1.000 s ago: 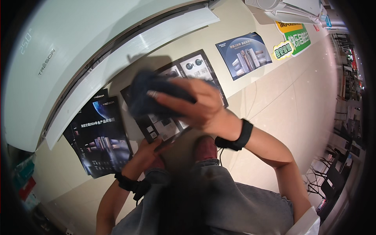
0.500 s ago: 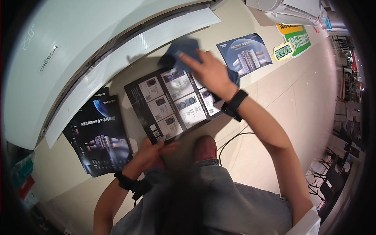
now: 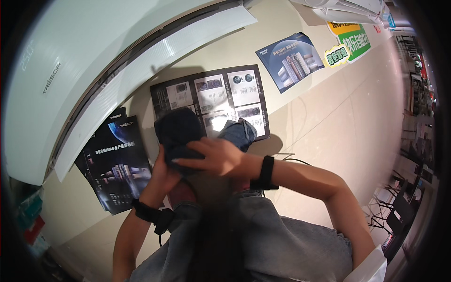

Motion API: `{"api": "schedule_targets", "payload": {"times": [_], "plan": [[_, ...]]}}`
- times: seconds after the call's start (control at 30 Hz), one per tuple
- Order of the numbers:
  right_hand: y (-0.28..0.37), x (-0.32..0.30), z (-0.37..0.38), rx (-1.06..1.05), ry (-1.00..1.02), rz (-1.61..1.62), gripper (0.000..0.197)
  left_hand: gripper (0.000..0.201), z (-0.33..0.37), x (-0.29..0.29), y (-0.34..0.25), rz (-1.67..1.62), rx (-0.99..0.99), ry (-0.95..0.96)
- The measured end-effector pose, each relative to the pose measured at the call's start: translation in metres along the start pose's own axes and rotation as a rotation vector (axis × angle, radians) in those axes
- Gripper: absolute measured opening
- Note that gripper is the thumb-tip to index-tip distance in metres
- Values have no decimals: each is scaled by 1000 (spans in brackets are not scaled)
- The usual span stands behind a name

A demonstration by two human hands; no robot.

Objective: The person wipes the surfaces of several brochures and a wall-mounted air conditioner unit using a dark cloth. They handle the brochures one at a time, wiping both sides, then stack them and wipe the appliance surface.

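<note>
A dark leaflet (image 3: pixel 215 99) with white panels and product pictures lies before me, its lower part covered. My right hand (image 3: pixel 218 157) grips a crumpled dark blue cloth (image 3: pixel 178 129) over the leaflet's lower left; one bunched end of the cloth spreads to the right. Close beside it, my left hand (image 3: pixel 165 173) is at the leaflet's lower left corner, thumb up along the cloth. The right hand and cloth hide most of the left fingers. Both wrists wear black bands.
Dark brochures (image 3: pixel 120 164) overlap at the left, beside a large white air conditioner (image 3: pixel 89 70). A blue leaflet (image 3: pixel 291 61) lies at the upper right, near green and yellow signs (image 3: pixel 354 44). My shoes and a black cable (image 3: pixel 300 161) are on the near side.
My right hand has brought the cloth from the leaflet's upper edge down to its lower left, beside my left hand. The leaflet's upper right now shows, and the leaflet has turned slightly.
</note>
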State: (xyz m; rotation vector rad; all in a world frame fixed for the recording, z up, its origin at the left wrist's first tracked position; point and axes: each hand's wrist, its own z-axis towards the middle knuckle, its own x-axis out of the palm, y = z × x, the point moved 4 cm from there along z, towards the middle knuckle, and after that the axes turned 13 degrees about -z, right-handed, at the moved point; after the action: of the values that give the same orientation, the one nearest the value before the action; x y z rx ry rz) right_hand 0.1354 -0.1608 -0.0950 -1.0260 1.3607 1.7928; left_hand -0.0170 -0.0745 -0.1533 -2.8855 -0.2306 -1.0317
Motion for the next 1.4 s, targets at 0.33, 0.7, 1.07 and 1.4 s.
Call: {"api": "schedule_targets", "payload": {"times": [0.33, 0.7, 1.07, 1.4], "plan": [[-107, -48, -13, 591, -368, 69, 53, 56, -17, 6, -1, 402, 29, 66], [-129, -22, -9, 878, -196, 953, 33, 52, 3, 44, -30, 717, -188, 194], [-120, -43, -22, 945, -178, 1316, 36, 23, 8, 39, -60, 889, 332, -98], [-173, -83, -52, 978, -641, 1492, 36, 28, -107, 137, -47, 1393, 880, -178]]}}
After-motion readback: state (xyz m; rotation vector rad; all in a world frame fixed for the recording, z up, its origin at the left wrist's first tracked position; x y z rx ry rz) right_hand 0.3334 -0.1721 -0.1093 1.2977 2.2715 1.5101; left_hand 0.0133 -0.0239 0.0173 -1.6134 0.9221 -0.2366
